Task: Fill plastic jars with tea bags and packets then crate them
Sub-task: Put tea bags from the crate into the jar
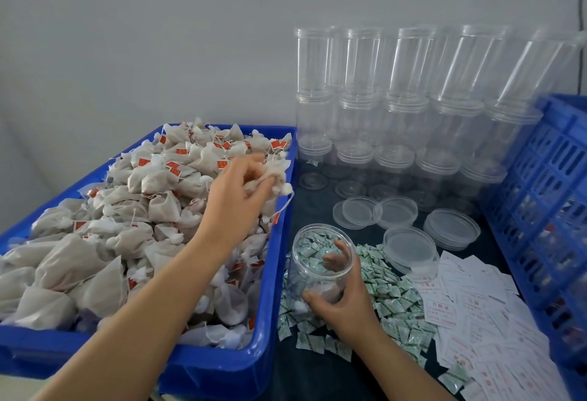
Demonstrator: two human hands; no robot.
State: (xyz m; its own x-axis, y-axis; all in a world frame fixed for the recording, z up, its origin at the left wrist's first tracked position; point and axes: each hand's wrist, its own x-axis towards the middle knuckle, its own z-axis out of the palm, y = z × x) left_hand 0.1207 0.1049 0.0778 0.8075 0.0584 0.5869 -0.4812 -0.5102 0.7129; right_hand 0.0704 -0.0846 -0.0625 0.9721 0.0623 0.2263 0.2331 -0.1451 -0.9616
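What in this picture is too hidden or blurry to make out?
Head view only:
- Printing on the white paper slips: too small and blurred to read.
- Contents of the blue slatted plastic crate: screened by its walls, cut off by the right edge.
- How many tea bags the left hand holds: motion blur.
- Bottom of the tilted clear plastic jar: covered by the right hand.

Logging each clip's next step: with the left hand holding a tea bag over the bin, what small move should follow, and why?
Probably carry the tea bag right and down into the open jar. The left hand pinches it above the blue bin; the right hand grips the tilted jar, its mouth facing the bin, at least one bag already inside.
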